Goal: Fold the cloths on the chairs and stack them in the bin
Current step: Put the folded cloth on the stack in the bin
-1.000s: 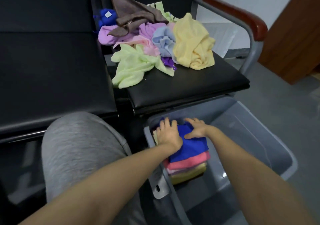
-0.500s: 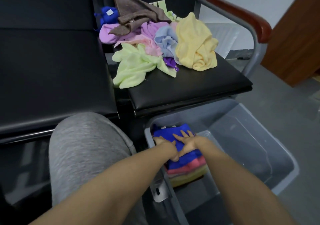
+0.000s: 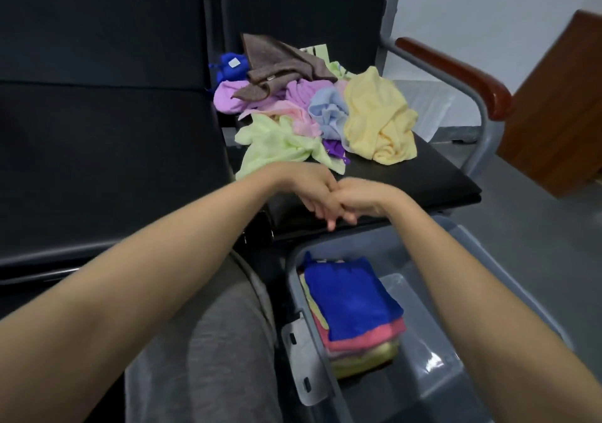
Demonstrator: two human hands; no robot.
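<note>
Folded cloths [image 3: 353, 305], blue topmost, stacked in the bin [image 3: 374, 243]; left hand [image 3: 309, 191], right hand [image 3: 358, 199] relaxed, touching, empty.

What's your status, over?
Empty, touching over the chair edge: left hand, right hand. Folded blue cloth tops the bin stack. Unfolded cloth pile on the seat. Nothing in the way.

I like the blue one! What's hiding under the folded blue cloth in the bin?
Under the blue cloth lie a pink cloth and, lower, a pale yellow cloth; only their edges show. Anything else in the stack is covered.
</note>
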